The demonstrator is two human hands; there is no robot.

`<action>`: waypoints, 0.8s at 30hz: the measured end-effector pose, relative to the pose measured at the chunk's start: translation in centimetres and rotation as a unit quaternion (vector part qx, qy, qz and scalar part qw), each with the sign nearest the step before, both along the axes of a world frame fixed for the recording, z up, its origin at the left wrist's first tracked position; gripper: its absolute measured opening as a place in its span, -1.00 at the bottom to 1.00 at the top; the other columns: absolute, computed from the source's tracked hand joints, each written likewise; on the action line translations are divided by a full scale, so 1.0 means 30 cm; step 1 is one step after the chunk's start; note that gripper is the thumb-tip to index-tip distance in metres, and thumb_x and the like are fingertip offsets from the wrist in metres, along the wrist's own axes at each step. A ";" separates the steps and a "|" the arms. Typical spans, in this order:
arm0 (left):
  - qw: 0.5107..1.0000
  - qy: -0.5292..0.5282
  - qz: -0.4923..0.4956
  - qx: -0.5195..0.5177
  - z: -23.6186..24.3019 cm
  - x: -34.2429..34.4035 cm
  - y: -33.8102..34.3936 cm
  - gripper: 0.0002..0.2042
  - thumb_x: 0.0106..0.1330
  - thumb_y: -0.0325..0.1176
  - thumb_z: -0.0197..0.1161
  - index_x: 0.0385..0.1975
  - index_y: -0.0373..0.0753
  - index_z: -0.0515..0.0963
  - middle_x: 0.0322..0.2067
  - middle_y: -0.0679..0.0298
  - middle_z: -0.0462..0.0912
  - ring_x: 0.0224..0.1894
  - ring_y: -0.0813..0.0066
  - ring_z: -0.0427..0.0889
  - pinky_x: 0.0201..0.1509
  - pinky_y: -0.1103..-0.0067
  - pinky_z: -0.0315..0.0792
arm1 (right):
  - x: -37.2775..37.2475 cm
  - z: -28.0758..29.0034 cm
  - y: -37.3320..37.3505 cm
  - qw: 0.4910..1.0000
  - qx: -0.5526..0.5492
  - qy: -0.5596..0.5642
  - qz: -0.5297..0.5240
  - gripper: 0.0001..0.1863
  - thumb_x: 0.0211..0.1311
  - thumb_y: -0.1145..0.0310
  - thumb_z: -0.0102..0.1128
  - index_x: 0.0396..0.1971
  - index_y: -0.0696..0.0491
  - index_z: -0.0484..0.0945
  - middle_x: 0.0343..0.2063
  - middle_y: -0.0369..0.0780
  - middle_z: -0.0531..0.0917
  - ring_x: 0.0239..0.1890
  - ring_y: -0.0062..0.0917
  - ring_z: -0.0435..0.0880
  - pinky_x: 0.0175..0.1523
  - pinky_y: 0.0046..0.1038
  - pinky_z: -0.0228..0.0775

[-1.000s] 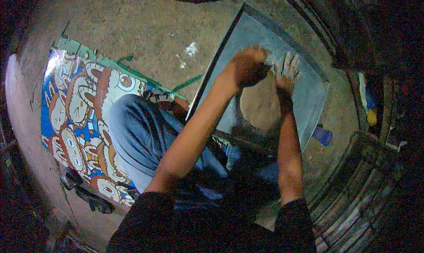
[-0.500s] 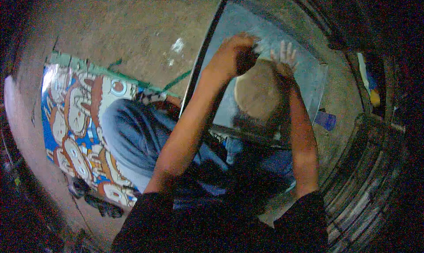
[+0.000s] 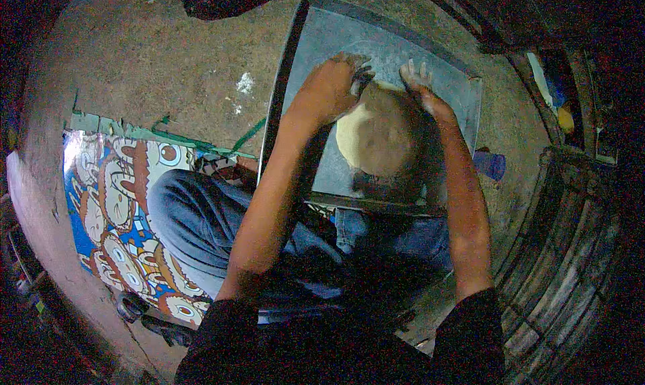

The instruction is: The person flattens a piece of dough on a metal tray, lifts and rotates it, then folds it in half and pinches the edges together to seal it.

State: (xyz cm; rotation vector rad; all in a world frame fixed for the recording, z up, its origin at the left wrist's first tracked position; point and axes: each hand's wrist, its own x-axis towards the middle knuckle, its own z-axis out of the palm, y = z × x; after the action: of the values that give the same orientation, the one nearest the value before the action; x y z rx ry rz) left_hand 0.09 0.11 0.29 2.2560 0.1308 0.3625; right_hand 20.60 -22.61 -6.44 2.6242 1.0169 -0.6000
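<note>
A round, flat, pale disc of dough lies in a shallow grey metal tray. Shadow darkens its near and right parts. My left hand is at the disc's far left edge, fingers bent and a little apart, with pale powder on the tips. Across from it, my right hand rests at the far right edge, its powdery fingers spread and stretched away from me. Nothing shows inside either hand. Whether the left fingertips touch the dough is hard to make out.
The tray's near edge lies by my legs in blue jeans. A cartoon-printed mat is on the left floor, with black sandals beside it. White powder marks the floor. A slatted wooden piece and purple container are at right.
The view has shifted, so tray and dough appear a little lower and to the left. My left fingers were blurred by motion and are now clearer. My right fingers remain spread.
</note>
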 end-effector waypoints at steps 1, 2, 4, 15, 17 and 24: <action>1.000 -0.010 -0.008 -0.004 -0.008 0.004 0.001 -0.66 0.05 -0.39 0.28 -0.13 -0.29 0.51 -0.18 -0.11 0.57 -0.11 -0.11 0.55 -0.03 0.19 0.46 | 0.003 -0.032 -0.028 0.999 0.026 -0.018 -0.020 -0.32 0.29 0.07 -0.05 0.37 -0.27 -0.05 0.42 -0.13 -0.25 0.42 0.02 -0.26 0.27 0.32 -0.22; 1.000 -0.020 -0.016 -0.008 -0.015 0.006 0.000 -0.64 0.05 -0.39 0.28 -0.11 -0.29 0.50 -0.17 -0.11 0.56 -0.11 -0.11 0.55 -0.03 0.19 0.46 | -0.033 -0.082 -0.060 0.993 0.075 -0.081 -0.043 -0.32 0.29 0.07 -0.05 0.37 -0.27 -0.05 0.42 -0.13 -0.24 0.42 0.02 -0.26 0.27 0.31 -0.21; 0.999 -0.008 -0.015 -0.031 0.010 0.006 -0.036 -0.57 0.04 -0.40 0.29 -0.03 -0.28 0.46 -0.16 -0.11 0.56 -0.10 -0.12 0.54 -0.02 0.19 0.46 | -0.115 -0.166 -0.144 0.970 0.136 -0.192 -0.057 -0.33 0.29 0.08 -0.06 0.37 -0.25 -0.04 0.41 -0.13 -0.22 0.41 0.02 -0.24 0.27 0.30 -0.20; 0.999 -0.008 0.009 -0.052 0.040 -0.004 -0.010 -0.51 0.03 -0.39 0.30 0.04 -0.22 0.44 -0.15 -0.10 0.55 -0.11 -0.12 0.55 -0.02 0.20 0.46 | -0.193 -0.137 -0.172 0.969 0.147 -0.188 -0.069 -0.37 0.29 0.13 -0.06 0.34 -0.19 0.02 0.37 -0.10 -0.11 0.39 -0.02 -0.14 0.29 0.20 -0.15; 0.999 -0.001 0.003 -0.053 0.034 0.001 0.003 -0.55 0.06 -0.36 0.28 0.02 -0.21 0.47 -0.14 -0.09 0.55 -0.10 -0.11 0.55 -0.02 0.20 0.46 | -0.237 -0.160 -0.176 0.958 0.173 -0.220 -0.065 -0.38 0.29 0.14 -0.06 0.33 -0.17 0.03 0.37 -0.10 -0.09 0.39 -0.02 -0.12 0.29 0.18 -0.15; 0.986 -0.051 -0.013 -0.158 -0.021 -0.002 -0.022 -0.62 0.10 -0.31 0.27 -0.03 -0.17 0.52 -0.13 -0.04 0.57 -0.12 -0.11 0.55 -0.02 0.23 0.47 | -0.133 -0.026 -0.167 0.993 0.082 -0.067 -0.056 -0.40 0.29 0.17 -0.07 0.32 -0.13 0.07 0.34 -0.08 -0.03 0.37 -0.04 -0.06 0.30 0.12 -0.11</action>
State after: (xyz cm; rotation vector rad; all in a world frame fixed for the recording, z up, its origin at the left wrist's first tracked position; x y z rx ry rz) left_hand 0.03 -0.55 -0.34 1.9205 0.0982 0.4123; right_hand 16.60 -27.62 -7.22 2.8368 0.9182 -0.3726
